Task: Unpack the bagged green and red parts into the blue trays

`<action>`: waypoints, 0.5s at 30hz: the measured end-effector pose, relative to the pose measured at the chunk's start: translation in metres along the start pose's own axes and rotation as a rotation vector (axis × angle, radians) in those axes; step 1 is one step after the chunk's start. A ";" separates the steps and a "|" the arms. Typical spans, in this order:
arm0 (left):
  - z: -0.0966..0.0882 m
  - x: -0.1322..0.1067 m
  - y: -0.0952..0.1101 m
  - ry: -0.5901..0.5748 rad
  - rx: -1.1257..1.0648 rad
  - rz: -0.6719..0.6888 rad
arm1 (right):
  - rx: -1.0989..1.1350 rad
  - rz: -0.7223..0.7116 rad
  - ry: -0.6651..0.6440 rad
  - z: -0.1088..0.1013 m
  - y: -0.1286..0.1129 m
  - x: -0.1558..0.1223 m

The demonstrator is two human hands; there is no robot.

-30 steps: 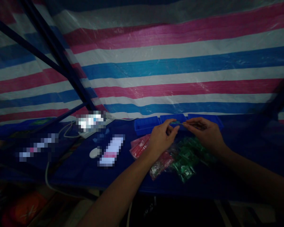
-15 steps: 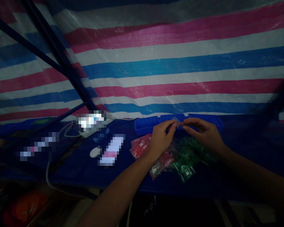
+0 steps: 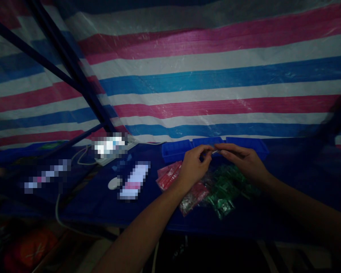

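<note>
My left hand and my right hand meet above a dark blue table, fingertips pinched together on a tiny pale item that is too small to name. Below them lie small clear bags of red pieces and of green pieces. Just behind the fingertips sits a row of blue plastic trays.
A striped pink, white and blue tarp hangs behind the table. Dark poles cross at the left. A white cable, a small white round object and blurred-out items lie on the table's left half.
Both hands have stayed over the bags. The fingertips have drawn closer together and dropped slightly, the right fingers flattening toward the left thumb.
</note>
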State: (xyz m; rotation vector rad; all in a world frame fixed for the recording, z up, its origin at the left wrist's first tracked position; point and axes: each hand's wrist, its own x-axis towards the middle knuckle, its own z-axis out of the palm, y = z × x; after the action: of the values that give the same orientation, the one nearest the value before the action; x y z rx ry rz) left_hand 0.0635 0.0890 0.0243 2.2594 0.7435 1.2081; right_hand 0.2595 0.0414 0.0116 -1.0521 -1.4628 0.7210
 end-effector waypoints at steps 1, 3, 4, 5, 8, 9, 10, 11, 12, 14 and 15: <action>0.000 0.000 0.000 -0.013 0.013 0.008 | -0.003 0.003 0.007 0.000 0.000 0.000; -0.001 0.001 -0.001 -0.033 0.043 0.023 | -0.007 -0.003 0.021 -0.001 -0.001 0.000; -0.001 0.001 -0.001 -0.038 0.056 0.028 | -0.010 -0.008 0.024 -0.001 -0.001 0.000; -0.001 0.001 -0.002 -0.038 0.065 0.031 | -0.012 -0.016 0.025 -0.001 -0.001 0.000; -0.001 0.000 -0.001 -0.034 0.053 0.030 | -0.004 -0.033 -0.002 -0.001 -0.002 -0.001; -0.002 0.000 -0.001 -0.038 0.036 0.028 | 0.004 -0.031 -0.019 0.000 -0.003 -0.001; -0.002 0.000 0.001 -0.043 0.016 0.022 | 0.014 -0.025 -0.039 0.000 -0.003 -0.001; -0.002 0.000 0.002 -0.051 -0.004 0.012 | 0.025 -0.021 -0.058 0.000 -0.002 -0.001; -0.002 -0.001 0.003 -0.060 -0.020 -0.004 | 0.036 -0.020 -0.073 0.000 -0.002 -0.001; -0.003 -0.001 0.006 -0.073 -0.046 -0.041 | 0.052 -0.028 -0.083 -0.001 0.000 -0.001; -0.003 -0.001 0.006 -0.074 -0.057 -0.056 | 0.052 -0.032 -0.083 -0.001 0.001 -0.001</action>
State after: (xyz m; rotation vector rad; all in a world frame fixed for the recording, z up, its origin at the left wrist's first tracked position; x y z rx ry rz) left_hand 0.0623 0.0843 0.0292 2.2090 0.7303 1.0998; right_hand 0.2602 0.0407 0.0105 -0.9673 -1.5210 0.7839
